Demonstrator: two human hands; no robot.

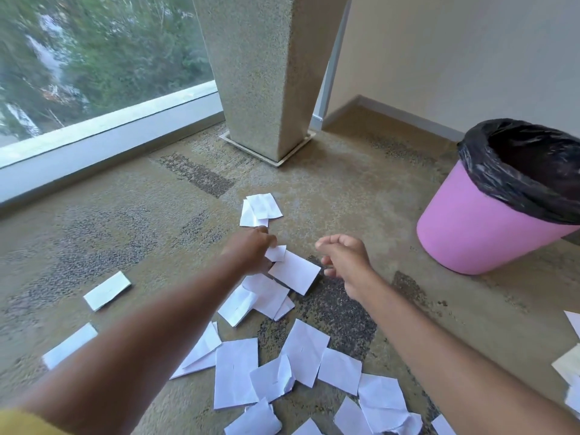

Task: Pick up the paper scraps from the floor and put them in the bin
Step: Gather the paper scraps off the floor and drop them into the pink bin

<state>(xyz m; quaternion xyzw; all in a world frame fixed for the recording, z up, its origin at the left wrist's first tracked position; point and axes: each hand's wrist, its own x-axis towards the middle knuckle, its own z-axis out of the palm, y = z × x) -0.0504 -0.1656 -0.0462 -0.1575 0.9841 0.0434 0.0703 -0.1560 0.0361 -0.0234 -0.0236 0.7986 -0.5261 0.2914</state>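
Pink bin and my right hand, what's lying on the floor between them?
Nothing: in the head view, only bare carpet separates the right hand from the pink bin.

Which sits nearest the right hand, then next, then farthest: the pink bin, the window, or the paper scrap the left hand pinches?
From the right hand:
1. Paper scrap, just left of it, in the left hand.
2. Pink bin, to its right.
3. Window, far left.
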